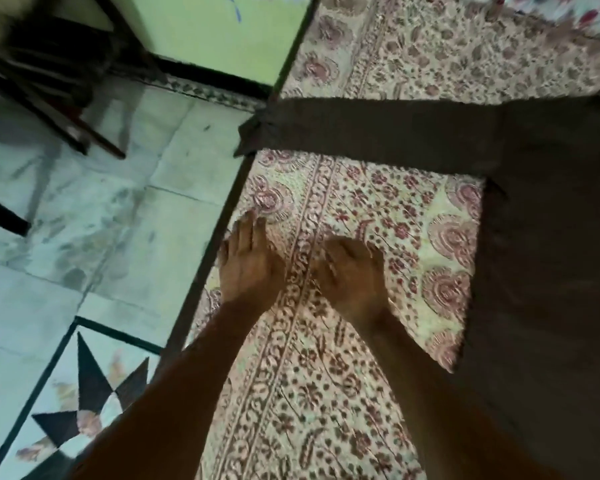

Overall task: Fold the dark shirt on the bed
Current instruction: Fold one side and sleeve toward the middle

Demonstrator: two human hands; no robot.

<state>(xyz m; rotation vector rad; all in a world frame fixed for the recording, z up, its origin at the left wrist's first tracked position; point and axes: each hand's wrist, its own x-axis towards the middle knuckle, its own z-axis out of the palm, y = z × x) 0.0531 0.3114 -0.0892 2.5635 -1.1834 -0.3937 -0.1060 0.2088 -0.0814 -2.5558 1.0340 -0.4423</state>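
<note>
The dark brown shirt [541, 237] lies spread flat on the floral bed sheet [378, 209], filling the right side of the view. Its long sleeve [361, 133] stretches left, and the cuff hangs a little over the bed's edge. My left hand [248, 268] lies on the sheet near the bed's left edge, fingers straight. My right hand [350, 275] is beside it on the sheet, blurred, fingers relaxed. Both hands are below the sleeve and left of the shirt's body, touching neither.
The bed's dark wooden edge [219, 237] runs diagonally beside my left hand. Left of it is a pale tiled floor [101, 220] with a dark star inlay. Dark chair legs [66, 116] stand at the upper left. A green wall is behind.
</note>
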